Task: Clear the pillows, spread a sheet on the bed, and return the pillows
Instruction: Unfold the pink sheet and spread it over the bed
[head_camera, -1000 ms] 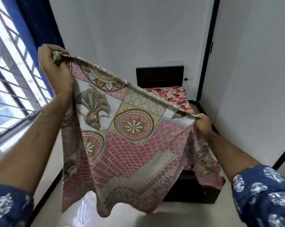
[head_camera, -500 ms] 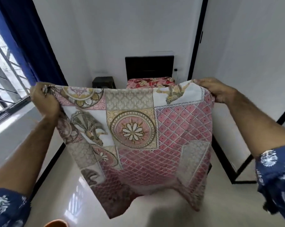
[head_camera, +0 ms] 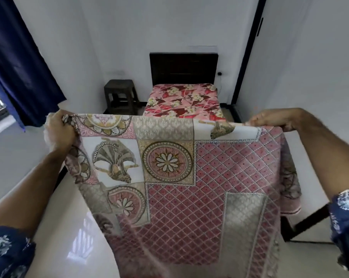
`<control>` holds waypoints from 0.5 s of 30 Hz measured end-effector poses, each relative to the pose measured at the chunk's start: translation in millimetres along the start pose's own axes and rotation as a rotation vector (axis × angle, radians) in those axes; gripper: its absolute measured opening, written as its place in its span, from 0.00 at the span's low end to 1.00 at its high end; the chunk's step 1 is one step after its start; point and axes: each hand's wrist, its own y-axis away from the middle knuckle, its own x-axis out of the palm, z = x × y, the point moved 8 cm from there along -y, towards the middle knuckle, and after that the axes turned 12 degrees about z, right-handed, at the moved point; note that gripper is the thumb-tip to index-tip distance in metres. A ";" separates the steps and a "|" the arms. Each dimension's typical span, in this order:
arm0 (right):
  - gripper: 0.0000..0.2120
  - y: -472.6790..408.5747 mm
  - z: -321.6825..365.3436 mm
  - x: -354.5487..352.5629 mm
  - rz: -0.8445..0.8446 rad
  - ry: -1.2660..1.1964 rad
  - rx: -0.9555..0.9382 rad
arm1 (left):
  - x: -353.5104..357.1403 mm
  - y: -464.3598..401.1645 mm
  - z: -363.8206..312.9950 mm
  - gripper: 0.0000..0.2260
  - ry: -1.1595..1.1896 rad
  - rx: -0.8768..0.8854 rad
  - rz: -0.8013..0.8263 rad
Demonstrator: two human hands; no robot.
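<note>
I hold a pink patterned sheet (head_camera: 189, 177) stretched out in front of me, hanging down toward the floor. My left hand (head_camera: 58, 131) grips its bunched top left corner. My right hand (head_camera: 275, 120) pinches the top right edge. Beyond the sheet stands the bed (head_camera: 182, 101) with a red and pink floral cover and a dark headboard (head_camera: 183, 68). The sheet hides the bed's near end. No pillows are in view.
A dark stool (head_camera: 120, 96) stands left of the bed by the back wall. A blue curtain (head_camera: 19, 63) hangs at the left by a window. White walls close in on both sides, and the glossy floor (head_camera: 69, 227) lies below.
My right hand has risen and moved out to the right, so the sheet's top edge now runs level and wider. The view has tilted up, showing more of the bed and the stool.
</note>
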 end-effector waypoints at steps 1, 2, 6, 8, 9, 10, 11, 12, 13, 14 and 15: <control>0.40 -13.0 3.5 -11.3 0.020 0.036 0.025 | 10.0 -11.7 -1.5 0.19 -0.031 -0.011 0.011; 0.43 -27.8 6.1 -21.6 0.036 0.074 0.053 | 19.6 -23.5 -3.7 0.19 -0.068 -0.014 0.019; 0.54 -85.0 15.6 -62.2 0.034 0.156 0.114 | 58.0 -63.7 -7.8 0.15 -0.202 0.020 0.086; 0.57 -117.3 19.2 -80.6 0.022 0.214 0.139 | 79.1 -86.5 0.3 0.14 -0.224 0.029 0.112; 0.54 -130.2 21.4 -87.6 0.012 0.247 0.144 | 87.8 -95.9 3.8 0.13 -0.226 0.031 0.117; 0.49 -146.4 23.8 -96.1 0.003 0.278 0.153 | 97.3 -108.1 9.0 0.12 -0.229 0.029 0.116; 0.42 -160.4 27.5 -104.6 -0.013 0.306 0.157 | 105.6 -120.7 13.3 0.12 -0.232 0.030 0.107; 0.34 -175.7 31.1 -113.5 -0.038 0.325 0.159 | 114.8 -135.1 18.2 0.11 -0.235 0.031 0.099; 0.28 -192.8 34.0 -124.3 -0.074 0.339 0.154 | 124.9 -149.4 21.7 0.10 -0.236 0.035 0.093; 0.25 -207.0 37.4 -132.3 -0.124 0.355 0.139 | 136.1 -163.3 26.3 0.09 -0.236 0.031 0.093; 0.23 -227.0 41.8 -141.0 -0.186 0.373 0.117 | 151.9 -181.9 31.5 0.08 -0.236 0.023 0.101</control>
